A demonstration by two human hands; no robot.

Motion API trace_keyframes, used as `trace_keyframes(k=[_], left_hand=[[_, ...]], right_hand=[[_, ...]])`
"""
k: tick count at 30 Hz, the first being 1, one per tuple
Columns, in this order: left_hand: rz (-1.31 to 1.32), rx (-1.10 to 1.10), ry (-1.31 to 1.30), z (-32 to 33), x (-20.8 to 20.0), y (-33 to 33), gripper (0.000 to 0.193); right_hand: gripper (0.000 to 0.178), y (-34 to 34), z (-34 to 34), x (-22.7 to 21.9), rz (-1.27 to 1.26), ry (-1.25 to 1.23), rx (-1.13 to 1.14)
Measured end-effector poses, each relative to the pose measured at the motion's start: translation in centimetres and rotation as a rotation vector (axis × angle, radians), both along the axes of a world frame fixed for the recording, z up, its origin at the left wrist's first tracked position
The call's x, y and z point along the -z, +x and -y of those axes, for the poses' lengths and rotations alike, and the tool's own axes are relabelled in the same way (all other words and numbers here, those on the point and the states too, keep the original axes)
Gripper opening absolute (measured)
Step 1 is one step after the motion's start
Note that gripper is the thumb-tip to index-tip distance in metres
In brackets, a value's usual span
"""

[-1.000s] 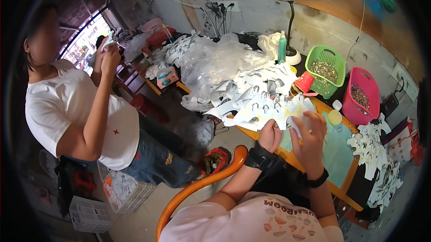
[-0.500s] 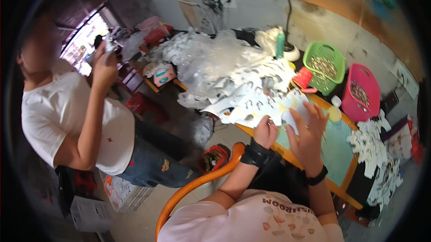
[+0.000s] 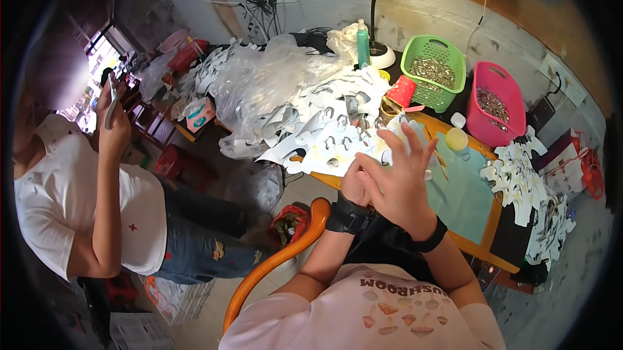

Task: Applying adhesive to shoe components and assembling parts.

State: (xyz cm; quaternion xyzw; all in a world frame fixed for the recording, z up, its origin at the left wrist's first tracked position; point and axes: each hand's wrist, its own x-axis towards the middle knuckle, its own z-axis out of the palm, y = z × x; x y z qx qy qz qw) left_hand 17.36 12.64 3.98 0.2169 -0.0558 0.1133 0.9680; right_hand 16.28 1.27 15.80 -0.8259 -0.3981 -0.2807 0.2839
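Note:
My left hand (image 3: 354, 185) is closed above the table's front edge, a black band on its wrist. What its fingertips hold, if anything, is hidden behind my right hand. Fingers fanned out, my right hand (image 3: 403, 184) is open, with its thumb and forefinger against the left hand's fingers. Just beyond both hands lie white cut-out pieces (image 3: 339, 163) with yellowish patches. Several small curved metal pieces (image 3: 329, 140) stand on them.
A green basket (image 3: 415, 48) and a pink basket (image 3: 506, 81) hold small metal parts. A red cup (image 3: 401, 92) lies tipped near a green bottle (image 3: 363, 45). Clear plastic bags (image 3: 259, 84) cover the table's left. A person (image 3: 130, 214) stands at left holding a phone (image 3: 111, 107).
My hands have come together; the right has moved over to the left hand's fingertips. My view has shifted, so the table and baskets appear farther left.

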Motion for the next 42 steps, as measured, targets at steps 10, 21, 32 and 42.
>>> trace_keyframes(k=[10,21,32,42], left_hand=[[-0.054,-0.202,0.008,-0.1,-0.5,0.7,0.040],[-0.034,-0.209,0.029,-0.4,0.7,1.2,0.042],[-0.045,-0.085,-0.021,-0.7,1.6,0.6,0.036],[-0.115,-0.121,0.004,-0.3,-0.5,0.5,0.029]], right_hand=[[0.022,1.1,2.2,0.1,0.018,0.043,0.021],[0.025,1.5,2.4,0.6,0.011,0.024,0.028],[0.026,2.8,3.2,0.7,-0.048,0.197,-0.015],[0.032,2.7,3.2,1.7,-0.109,0.241,-0.030]])
